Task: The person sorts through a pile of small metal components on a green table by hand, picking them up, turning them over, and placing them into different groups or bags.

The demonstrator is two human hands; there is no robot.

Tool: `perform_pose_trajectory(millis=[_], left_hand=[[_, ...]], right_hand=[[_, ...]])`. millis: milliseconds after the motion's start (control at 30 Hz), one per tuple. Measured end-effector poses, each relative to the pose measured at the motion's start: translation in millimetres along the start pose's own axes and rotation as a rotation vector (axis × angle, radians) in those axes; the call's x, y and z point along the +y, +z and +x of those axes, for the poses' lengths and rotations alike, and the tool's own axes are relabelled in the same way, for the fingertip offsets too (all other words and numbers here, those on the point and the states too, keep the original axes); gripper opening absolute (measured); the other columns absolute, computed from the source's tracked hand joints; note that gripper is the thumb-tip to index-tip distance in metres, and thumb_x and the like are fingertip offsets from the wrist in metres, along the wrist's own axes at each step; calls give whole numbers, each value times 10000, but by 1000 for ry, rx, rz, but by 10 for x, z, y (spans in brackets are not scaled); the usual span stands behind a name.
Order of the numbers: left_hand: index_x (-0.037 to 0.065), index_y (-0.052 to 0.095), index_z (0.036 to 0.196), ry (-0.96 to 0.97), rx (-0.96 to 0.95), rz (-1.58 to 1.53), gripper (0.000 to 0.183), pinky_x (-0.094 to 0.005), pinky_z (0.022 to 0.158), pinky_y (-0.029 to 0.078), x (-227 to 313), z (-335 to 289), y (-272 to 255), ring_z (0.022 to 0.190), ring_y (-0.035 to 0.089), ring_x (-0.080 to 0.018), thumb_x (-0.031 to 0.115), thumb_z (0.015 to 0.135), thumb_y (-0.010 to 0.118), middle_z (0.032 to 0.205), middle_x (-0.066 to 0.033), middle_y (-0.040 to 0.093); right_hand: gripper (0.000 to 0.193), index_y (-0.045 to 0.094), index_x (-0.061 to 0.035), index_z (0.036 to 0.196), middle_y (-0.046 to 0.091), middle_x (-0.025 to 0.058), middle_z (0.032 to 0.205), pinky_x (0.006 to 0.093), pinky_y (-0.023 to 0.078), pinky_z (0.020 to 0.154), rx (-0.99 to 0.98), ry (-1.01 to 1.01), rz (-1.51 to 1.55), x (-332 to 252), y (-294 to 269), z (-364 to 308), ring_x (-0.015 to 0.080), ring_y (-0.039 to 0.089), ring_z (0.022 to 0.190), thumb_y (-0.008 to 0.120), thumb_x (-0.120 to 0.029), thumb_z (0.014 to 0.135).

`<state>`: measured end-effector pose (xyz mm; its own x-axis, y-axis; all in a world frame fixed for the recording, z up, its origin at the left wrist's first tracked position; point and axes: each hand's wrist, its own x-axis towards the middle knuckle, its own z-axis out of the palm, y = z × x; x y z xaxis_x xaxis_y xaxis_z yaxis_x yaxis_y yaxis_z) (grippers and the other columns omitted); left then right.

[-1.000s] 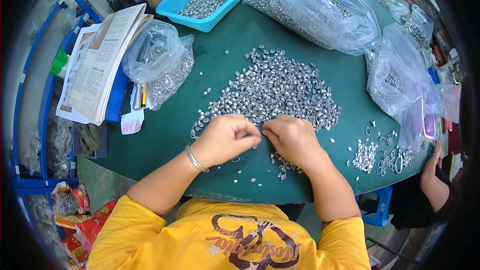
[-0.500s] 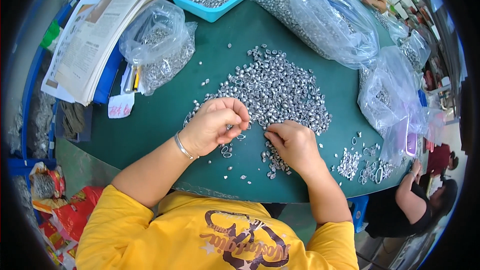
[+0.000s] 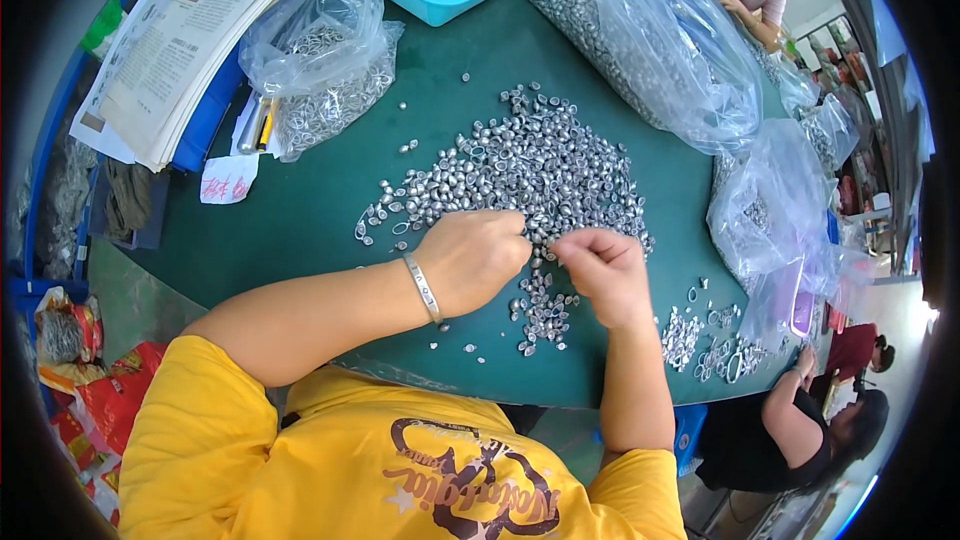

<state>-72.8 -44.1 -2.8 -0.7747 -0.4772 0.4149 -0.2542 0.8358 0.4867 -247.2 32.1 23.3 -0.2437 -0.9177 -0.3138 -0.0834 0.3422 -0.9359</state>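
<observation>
A wide heap of small silver metal pieces (image 3: 540, 160), rounded and cup-like with some ring shapes, lies on the green table (image 3: 310, 230). My left hand (image 3: 476, 265), with a silver bangle (image 3: 422, 288) at the wrist, is closed at the heap's near edge; its curled fingertips are hidden. Close to its right, my right hand (image 3: 610, 275) pinches thumb and forefinger together; anything between them is too small to make out. Just below both hands sits a smaller cluster of the same silver pieces (image 3: 542, 315).
Bags of metal pieces stand at the left (image 3: 335, 70), far right (image 3: 660, 50) and right (image 3: 765, 210). A blue basket (image 3: 440, 10) sits at the back, papers (image 3: 190, 50) at the left. Small parts (image 3: 700, 340) lie near right. Other people sit around the table.
My left hand has moved right and turned its back upward, its fingers curling closed. My right hand has shifted slightly right and up, still pinched. The view has shifted a little.
</observation>
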Motion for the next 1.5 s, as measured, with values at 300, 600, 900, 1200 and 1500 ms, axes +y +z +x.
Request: perform_pose_trajectory(millis=[300,600,900,1200,1500], left_hand=[[12,611,731,-479,-47,-652,76,-270,583,442,24,14,-281,594,524,-134,82,738,640,635,-36,544],[2,558,855,-997,191,-1830,93,-178,401,321,-209,-145,-552,485,389,-58,78,801,548,620,-11,514],[74,635,749,-169,61,-79,75,-319,545,461,-59,-254,-138,616,552,-228,110,687,659,657,-57,506],[78,590,707,-184,65,32,64,-308,515,462,-41,-246,-55,600,554,-220,116,704,642,658,-53,487],[29,617,786,-398,22,-735,56,-197,517,371,-91,-201,-312,552,439,-73,55,745,645,646,0,506]], right_hand=[[87,617,-84,816,566,66,658,352,475,529,130,-643,-916,60,250,-17,254,578,598,619,-118,736],[75,557,20,711,570,91,654,213,312,368,-165,55,685,-5,-38,78,101,401,410,500,-16,744],[67,638,-66,774,596,85,685,348,475,530,40,-624,-867,-12,318,108,279,582,607,614,-113,733],[58,631,-72,754,580,73,651,334,473,523,44,-596,-848,-2,318,41,250,575,580,633,-69,697],[87,643,-72,778,584,82,660,328,467,522,-35,-570,-720,10,188,29,249,580,587,641,-68,691]])
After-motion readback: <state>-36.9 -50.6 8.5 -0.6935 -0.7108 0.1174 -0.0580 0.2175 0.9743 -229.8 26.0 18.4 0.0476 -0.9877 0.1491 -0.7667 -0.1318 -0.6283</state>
